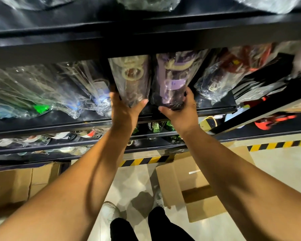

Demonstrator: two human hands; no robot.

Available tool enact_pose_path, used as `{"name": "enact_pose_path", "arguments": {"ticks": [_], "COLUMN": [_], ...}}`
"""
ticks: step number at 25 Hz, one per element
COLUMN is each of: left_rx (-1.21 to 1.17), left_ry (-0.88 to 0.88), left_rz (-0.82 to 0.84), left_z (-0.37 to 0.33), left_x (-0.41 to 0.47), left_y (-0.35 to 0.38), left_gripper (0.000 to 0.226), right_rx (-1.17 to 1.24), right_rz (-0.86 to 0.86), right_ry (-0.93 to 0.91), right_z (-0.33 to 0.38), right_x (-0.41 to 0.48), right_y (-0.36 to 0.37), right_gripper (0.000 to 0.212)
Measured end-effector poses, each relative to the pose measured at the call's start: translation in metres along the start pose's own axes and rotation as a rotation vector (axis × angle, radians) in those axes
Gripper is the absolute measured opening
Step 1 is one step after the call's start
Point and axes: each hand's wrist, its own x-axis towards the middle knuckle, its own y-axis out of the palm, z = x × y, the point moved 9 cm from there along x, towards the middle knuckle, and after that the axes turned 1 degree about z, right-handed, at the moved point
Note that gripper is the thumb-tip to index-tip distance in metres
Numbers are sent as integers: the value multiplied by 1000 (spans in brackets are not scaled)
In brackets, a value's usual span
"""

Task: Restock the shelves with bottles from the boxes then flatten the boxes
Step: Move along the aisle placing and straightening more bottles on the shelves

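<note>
Several black shelves [42,122], left hand [123,109] gripping seemingly brown bottle [132,79], right hand [181,111] gripping purple bottle [170,79], boxes [186,174] on pale floor [276,162]

Hidden under shelf edge [146,44] above left hand [123,110] and right hand [179,111]: tops of both bottles [130,79]. Blurred beyond left hand: wrapped goods [33,87].

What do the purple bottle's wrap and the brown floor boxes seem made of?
The clear wrap on the purple bottle looks like thin glossy plastic film: it wrinkles and glints. The brown floor box looks like matte cardboard: creased flaps.
</note>
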Motion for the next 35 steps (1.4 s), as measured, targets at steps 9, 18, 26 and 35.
{"name": "enact_pose_path", "arguments": {"ticks": [9, 18, 26, 35], "left_rx": [92, 117, 148, 356], "left_ry": [4, -90, -80, -100], "left_rz": [52, 149, 153, 407], "left_z": [4, 1, 4, 2], "left_x": [-86, -60, -63, -73], "left_y": [45, 98, 98, 76], "left_gripper": [65, 104, 103, 107], "right_rx": [-29, -24, -62, -159], "right_rz": [-384, -399, -402, -245], "right_ry": [59, 89, 105, 150], "right_z": [-20, -24, -34, -25], "right_x": [-2, 63, 45, 26], "right_y": [-125, -129, -120, -112], "right_gripper": [89, 105, 79, 72]}}
